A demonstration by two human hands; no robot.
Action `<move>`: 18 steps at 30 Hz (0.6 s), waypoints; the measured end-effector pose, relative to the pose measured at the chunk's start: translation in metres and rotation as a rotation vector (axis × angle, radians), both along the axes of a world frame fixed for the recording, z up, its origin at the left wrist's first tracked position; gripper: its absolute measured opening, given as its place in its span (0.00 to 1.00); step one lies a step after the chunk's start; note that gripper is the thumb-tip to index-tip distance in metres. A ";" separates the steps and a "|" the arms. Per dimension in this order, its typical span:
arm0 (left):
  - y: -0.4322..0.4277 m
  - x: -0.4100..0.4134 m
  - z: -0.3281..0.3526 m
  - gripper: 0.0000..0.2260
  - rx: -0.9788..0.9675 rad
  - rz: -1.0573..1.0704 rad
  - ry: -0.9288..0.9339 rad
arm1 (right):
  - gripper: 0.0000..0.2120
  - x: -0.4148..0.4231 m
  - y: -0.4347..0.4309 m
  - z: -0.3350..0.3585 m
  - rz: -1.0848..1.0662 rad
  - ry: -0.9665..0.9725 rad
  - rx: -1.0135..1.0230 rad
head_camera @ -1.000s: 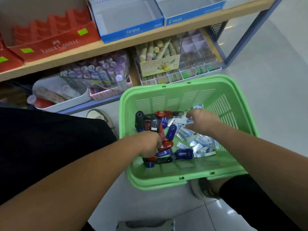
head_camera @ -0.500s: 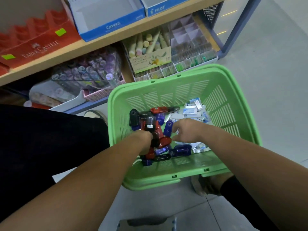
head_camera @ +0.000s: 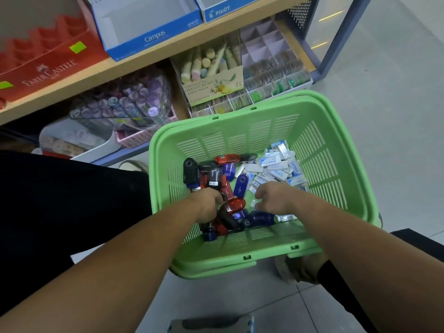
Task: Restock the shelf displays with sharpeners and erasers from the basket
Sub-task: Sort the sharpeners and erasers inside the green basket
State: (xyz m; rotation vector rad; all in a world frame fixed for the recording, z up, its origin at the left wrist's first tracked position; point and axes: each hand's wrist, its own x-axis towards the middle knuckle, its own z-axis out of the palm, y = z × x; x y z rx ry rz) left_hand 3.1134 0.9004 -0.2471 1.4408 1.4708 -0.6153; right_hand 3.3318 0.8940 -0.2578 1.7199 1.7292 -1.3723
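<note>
A green plastic basket stands on the floor in front of the shelf. Its left side holds a pile of red, blue and black sharpeners. White-and-blue wrapped erasers fill the right side. My left hand reaches down into the sharpeners with its fingers curled around some of them; the fingertips are hidden. My right hand hovers over the middle of the basket, fingers curled, with a small wrapped eraser pinched at its fingertips. On the shelf above sit a red Faber-Castell display box and a blue Campus display box.
A blue Pilot box sits beside the Campus box. The lower shelf holds a clear case of purple pens, a hand cream box and a compartment tray. My knee in black fills the left. Tiled floor lies to the right.
My right hand has left the eraser pile at the basket's far right and come toward the middle, near the sharpeners. My left hand has stayed among the sharpeners. The view has tilted slightly.
</note>
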 end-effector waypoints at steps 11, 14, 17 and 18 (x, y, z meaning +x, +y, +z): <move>-0.006 0.004 -0.018 0.10 -0.017 -0.357 0.147 | 0.16 -0.003 -0.005 -0.009 -0.019 0.063 -0.122; -0.001 0.003 -0.021 0.11 -0.185 0.106 -0.077 | 0.17 -0.002 -0.004 -0.012 -0.064 0.073 -0.123; 0.004 0.005 -0.015 0.15 -0.232 0.335 -0.169 | 0.16 -0.002 -0.002 -0.016 -0.098 0.079 -0.123; 0.006 0.006 -0.013 0.15 -0.213 0.356 -0.174 | 0.16 -0.002 -0.001 -0.017 -0.111 0.078 -0.115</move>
